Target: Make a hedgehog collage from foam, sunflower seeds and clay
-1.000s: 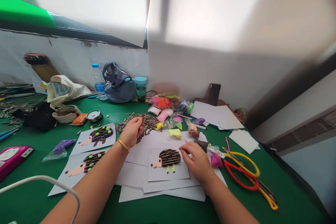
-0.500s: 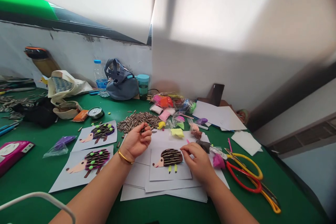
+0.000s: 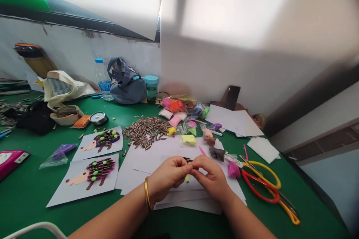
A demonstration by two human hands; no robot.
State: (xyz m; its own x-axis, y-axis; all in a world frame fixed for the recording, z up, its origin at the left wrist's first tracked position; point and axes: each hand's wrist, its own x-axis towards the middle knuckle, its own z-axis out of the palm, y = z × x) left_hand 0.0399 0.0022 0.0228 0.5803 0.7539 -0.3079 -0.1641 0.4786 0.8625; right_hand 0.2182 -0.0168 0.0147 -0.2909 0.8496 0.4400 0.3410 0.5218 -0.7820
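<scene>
My left hand [image 3: 169,177], with a gold bangle at the wrist, is closed with its fingers curled in. In the earlier picture dark sunflower seeds showed in its fingers; now they are hidden. Fingertips pinched, my right hand [image 3: 211,175] meets the left one, and what lies between them cannot be made out. Both hands hover over a hedgehog picture [image 3: 187,160], hiding most of it; a few striped spines and a yellow-green leg show. Beneath are stacked white paper sheets [image 3: 146,181]. Just beyond lies a pile of sunflower seeds [image 3: 146,129].
Two finished-looking hedgehog cards [image 3: 60,190] lie on the left. Bags of coloured clay [image 3: 176,106] sit behind the papers. At right are red and yellow-handled scissors [image 3: 273,194]. A blue-grey bag [image 3: 127,91], a cup [image 3: 152,86] and a water bottle [image 3: 103,82] stand by the wall.
My left hand has moved right and toward me, from the seed pile to my right hand. The right hand has shifted slightly left, and both now cover the hedgehog picture.
</scene>
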